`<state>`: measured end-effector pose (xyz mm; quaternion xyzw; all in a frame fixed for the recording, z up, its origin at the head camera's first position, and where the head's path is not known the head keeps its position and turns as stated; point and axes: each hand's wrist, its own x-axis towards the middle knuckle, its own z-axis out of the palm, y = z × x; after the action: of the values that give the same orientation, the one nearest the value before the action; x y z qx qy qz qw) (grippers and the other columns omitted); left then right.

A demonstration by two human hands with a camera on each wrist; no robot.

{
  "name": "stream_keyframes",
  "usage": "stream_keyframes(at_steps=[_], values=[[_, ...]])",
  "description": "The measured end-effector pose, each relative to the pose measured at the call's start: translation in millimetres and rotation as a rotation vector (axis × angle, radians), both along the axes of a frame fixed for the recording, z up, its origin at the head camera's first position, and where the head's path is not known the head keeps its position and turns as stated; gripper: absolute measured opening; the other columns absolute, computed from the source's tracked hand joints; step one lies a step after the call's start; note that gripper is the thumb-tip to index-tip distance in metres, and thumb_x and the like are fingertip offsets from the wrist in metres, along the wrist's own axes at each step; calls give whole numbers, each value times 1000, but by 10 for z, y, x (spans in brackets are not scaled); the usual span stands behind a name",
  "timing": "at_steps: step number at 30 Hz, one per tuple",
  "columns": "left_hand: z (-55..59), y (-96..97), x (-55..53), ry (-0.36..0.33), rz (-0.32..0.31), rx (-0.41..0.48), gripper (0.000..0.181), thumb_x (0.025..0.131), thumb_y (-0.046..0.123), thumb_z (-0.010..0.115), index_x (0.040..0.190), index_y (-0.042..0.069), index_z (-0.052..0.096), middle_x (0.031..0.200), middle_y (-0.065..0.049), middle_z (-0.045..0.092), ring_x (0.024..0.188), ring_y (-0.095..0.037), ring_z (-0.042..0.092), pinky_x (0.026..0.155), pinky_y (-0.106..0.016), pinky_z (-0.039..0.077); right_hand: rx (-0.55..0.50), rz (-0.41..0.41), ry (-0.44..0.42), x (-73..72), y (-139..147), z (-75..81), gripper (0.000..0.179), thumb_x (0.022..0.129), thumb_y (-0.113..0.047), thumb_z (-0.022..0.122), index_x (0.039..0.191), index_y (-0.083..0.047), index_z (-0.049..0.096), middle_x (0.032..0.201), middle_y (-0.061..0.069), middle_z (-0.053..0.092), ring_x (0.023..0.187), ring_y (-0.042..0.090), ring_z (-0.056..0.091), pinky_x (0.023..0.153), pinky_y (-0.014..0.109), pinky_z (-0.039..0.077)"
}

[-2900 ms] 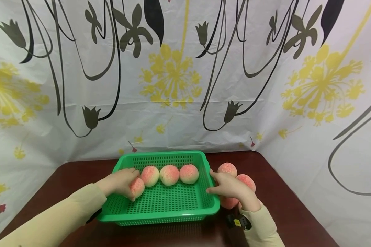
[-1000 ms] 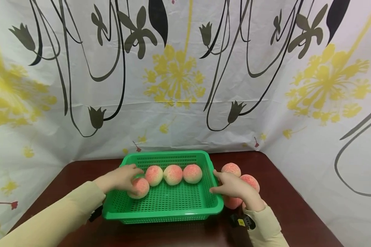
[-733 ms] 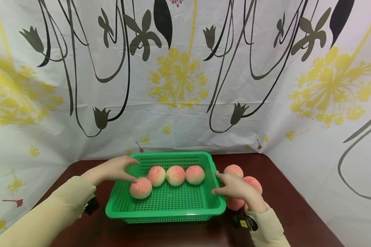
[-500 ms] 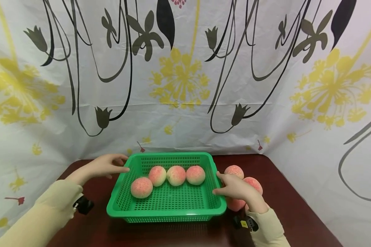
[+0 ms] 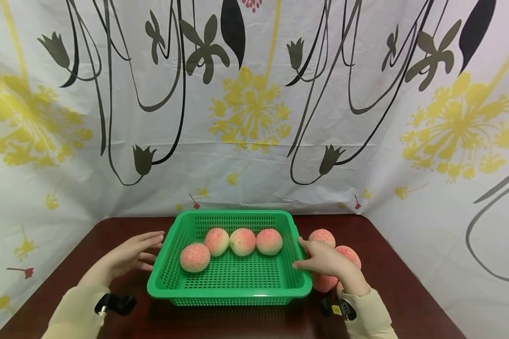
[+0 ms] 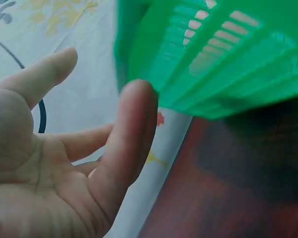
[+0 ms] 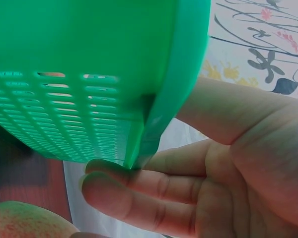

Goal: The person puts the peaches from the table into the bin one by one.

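Observation:
A green slotted plastic basket (image 5: 229, 293) holds several pink-and-cream peaches. Three peaches (image 5: 242, 242) form a row towards the back, and another peach (image 5: 195, 257) sits front-left of them. My left hand (image 5: 127, 254) is just outside the basket's left side, empty, fingers spread and loosely bent. In the left wrist view, the left hand (image 6: 121, 144) has its fingertips close to the basket wall (image 6: 184, 74). My right hand (image 5: 324, 259) grips the right rim; in the right wrist view its fingers (image 7: 159, 183) reach under the basket rim (image 7: 186, 64) and the thumb goes behind it.
Outside the basket to the right, partly behind my right hand, are several more peaches (image 5: 348, 255). Everything stands on a dark red-brown table (image 5: 390, 292). A patterned white curtain (image 5: 254, 183) hangs behind the table and along its sides.
My left hand has let go of the front-left peach in the basket, lifted away left over the rim and come down outside it. The right hand stays at the right rim.

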<state>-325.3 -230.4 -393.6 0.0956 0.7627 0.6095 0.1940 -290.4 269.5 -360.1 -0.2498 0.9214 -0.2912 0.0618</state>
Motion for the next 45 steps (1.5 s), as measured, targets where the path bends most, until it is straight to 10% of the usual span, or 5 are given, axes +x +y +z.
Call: stream_keyframes(at_steps=[15, 34, 40, 45], values=[[-256, -32, 20, 24, -254, 346, 67, 104, 3, 39, 154, -1, -5, 119, -13, 62, 97, -22, 68, 69, -31, 57, 6, 0, 27, -9, 0, -10, 76, 88, -25, 73, 138, 20, 37, 60, -2, 50, 46, 5, 32, 47, 21, 31], [-221, -22, -52, 96, -195, 302, 70, 102, 7, 49, 156, 2, 5, 117, -15, 61, 94, -19, 67, 68, -29, 57, -27, 24, 51, -101, 62, -2, 72, 91, -28, 69, 139, 16, 39, 64, 2, 54, 45, 5, 32, 47, 22, 31], [-253, -57, -31, 69, -196, 284, 71, 102, 8, 49, 156, 3, 2, 121, -18, 59, 96, -21, 67, 70, -32, 57, 15, 16, 44, -128, 53, 49, 37, 91, -29, 70, 100, 7, 64, 85, 16, 64, 46, 5, 28, 47, 23, 29], [-310, -38, -22, 74, -230, 304, 71, 102, 7, 48, 155, 3, 1, 121, -20, 59, 97, -23, 67, 71, -33, 57, 66, -75, 91, -182, 226, 191, 44, 93, -27, 66, 127, 1, 62, 103, 10, 67, 61, 14, 54, 53, 28, 45]])
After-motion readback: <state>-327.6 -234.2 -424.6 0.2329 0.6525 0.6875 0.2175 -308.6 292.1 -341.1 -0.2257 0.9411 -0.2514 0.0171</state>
